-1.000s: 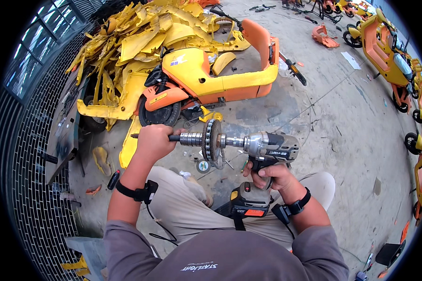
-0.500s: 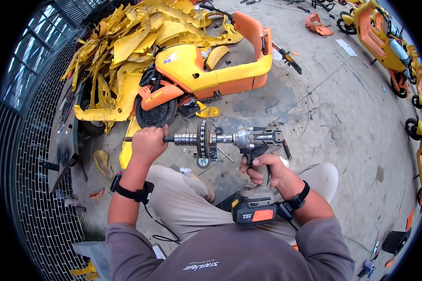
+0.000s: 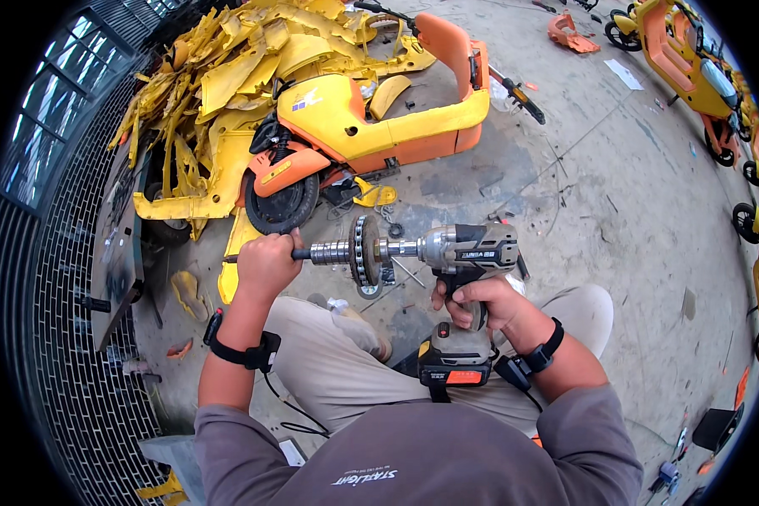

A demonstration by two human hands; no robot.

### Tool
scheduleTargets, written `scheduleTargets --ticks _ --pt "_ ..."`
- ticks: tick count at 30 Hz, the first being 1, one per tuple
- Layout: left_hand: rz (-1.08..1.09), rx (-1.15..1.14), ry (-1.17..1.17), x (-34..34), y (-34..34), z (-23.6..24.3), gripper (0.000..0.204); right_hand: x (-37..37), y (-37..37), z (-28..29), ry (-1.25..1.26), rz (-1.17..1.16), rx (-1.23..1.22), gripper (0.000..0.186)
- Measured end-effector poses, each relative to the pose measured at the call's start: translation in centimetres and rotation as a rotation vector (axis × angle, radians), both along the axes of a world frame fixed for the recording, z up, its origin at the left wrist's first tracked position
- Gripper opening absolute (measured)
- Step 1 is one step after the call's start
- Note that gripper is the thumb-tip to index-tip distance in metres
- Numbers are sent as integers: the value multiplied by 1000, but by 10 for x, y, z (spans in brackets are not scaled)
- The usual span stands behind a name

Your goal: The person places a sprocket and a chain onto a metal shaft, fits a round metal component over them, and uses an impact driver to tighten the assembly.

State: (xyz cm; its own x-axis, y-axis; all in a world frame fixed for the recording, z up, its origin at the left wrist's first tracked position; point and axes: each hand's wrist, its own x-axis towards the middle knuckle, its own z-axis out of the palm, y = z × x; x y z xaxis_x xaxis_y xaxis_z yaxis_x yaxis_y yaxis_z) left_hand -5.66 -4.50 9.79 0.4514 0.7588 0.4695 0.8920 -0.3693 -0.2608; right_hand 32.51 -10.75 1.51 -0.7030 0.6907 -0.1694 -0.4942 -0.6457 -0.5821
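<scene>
My left hand [image 3: 268, 263] is closed around a dark metal rod [image 3: 302, 253] held level in front of me. Along the rod sit a stack of shiny metal rings [image 3: 331, 253] and a round disc [image 3: 365, 255] with what looks like balls or chain links around it. My right hand [image 3: 485, 302] grips the handle of a grey and black cordless impact wrench [image 3: 478, 244], index finger near the trigger. From its nose a silver socket [image 3: 403, 248] reaches the rod's right end, beside the disc. The wrench's battery [image 3: 454, 371] hangs above my lap.
An orange and yellow scooter [image 3: 354, 118] lies ahead, beside a heap of yellow body panels [image 3: 253, 59]. More scooters [image 3: 683, 59] line the right side. Small scraps, a yellow piece [image 3: 374, 195] and a white paper [image 3: 624, 74] lie on the concrete floor. A brick wall [image 3: 67, 337] runs along the left.
The wrench has turned a little in my right hand, its body facing up more and its battery slightly higher. My left hand stays on the rod.
</scene>
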Motion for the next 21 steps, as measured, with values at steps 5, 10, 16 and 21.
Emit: scheduleTargets --ticks 5,10,16,21 --pt "-41 65 33 0 3 7 40 -1 1 -7 192 36 -172 30" --pt "-42 87 27 0 3 9 39 0 -2 6 14 11 30 42" --pt "-36 108 -9 4 0 8 39 1 0 12 15 -25 39 44" --pt "-16 113 -33 7 1 4 39 5 3 11 9 -32 67 54"
